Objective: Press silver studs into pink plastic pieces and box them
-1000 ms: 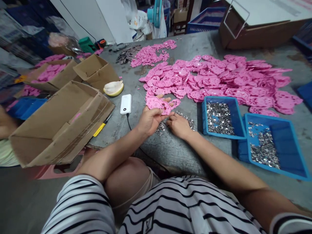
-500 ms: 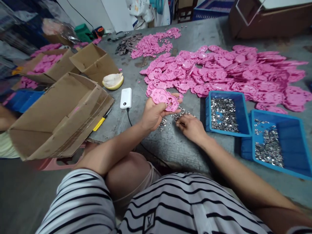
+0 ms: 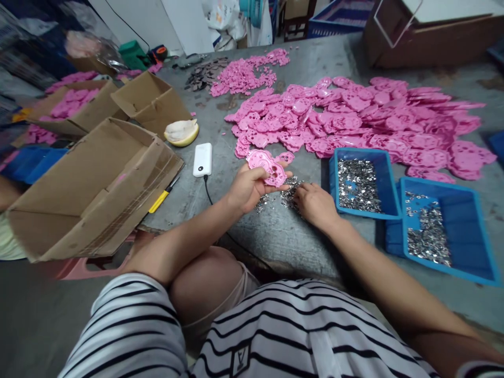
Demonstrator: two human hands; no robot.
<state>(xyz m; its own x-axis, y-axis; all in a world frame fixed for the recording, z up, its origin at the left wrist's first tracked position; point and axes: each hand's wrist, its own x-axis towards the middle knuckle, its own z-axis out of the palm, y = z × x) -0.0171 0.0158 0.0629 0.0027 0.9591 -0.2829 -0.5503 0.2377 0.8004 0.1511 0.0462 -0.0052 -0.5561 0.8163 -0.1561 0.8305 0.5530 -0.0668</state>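
Observation:
My left hand (image 3: 249, 188) is closed on a pink plastic shell (image 3: 263, 164), thumb on top and fingers underneath. The shell has small holes and is held above the table. My right hand (image 3: 317, 203) rests at a small heap of shiny metal pieces (image 3: 289, 193), its fingertips bent down into them. What those fingers pinch, if anything, is hidden. Right of this hand stand two blue bins, a nearer-left bin (image 3: 397, 202) and a larger bin (image 3: 478, 231), both with small metal pieces inside.
A big pile of pink shells (image 3: 354, 113) spreads behind the bins. Small pink parts (image 3: 242, 76) and dark flat pieces (image 3: 202, 73) lie farther back. To the left are cardboard boxes (image 3: 90, 194), a yellow cutter (image 3: 159, 201), a fruit rind (image 3: 181, 134) and a white power bank (image 3: 202, 159) with its cable.
My right hand has shifted slightly to the right over the metal heap. The pink shell in my left hand has moved and tilted a little. The whole view has shifted slightly.

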